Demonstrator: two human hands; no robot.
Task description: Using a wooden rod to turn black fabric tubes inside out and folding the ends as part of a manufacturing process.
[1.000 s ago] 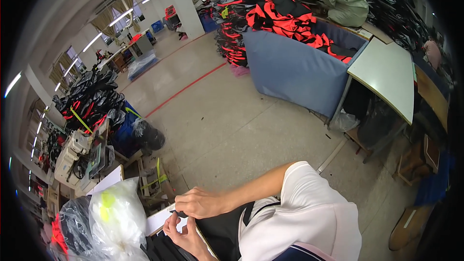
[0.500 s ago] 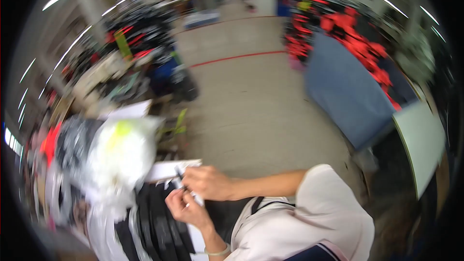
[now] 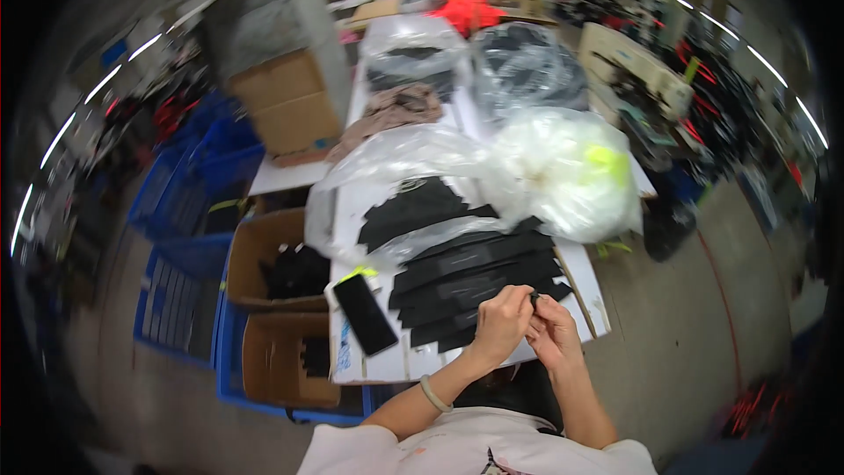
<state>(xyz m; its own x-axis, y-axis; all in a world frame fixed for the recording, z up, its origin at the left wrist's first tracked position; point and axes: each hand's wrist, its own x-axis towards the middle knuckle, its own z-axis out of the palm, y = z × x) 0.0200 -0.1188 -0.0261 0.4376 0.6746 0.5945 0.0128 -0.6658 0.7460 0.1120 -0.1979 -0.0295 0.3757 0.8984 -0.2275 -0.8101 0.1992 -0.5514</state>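
Over the near right part of a white table, my left hand and my right hand meet with fingers pinched. A small dark piece shows between their fingertips; its kind is too small to make out. Beneath and beyond my left hand lie overlapping black fabric strips in rows. More black fabric pieces are farther back, partly under clear plastic film. Left of the strips, a black phone lies on the table near its edge.
A bulging clear plastic bag with something yellow sits right of the strips, before a bag of dark goods. On the left stand open cardboard boxes holding black pieces, and blue crates. A brownish cloth lies farther back.
My view has swung left from the aisle to the table. Both hands have stayed close together, fingers pinched, and now appear at the table's near edge.
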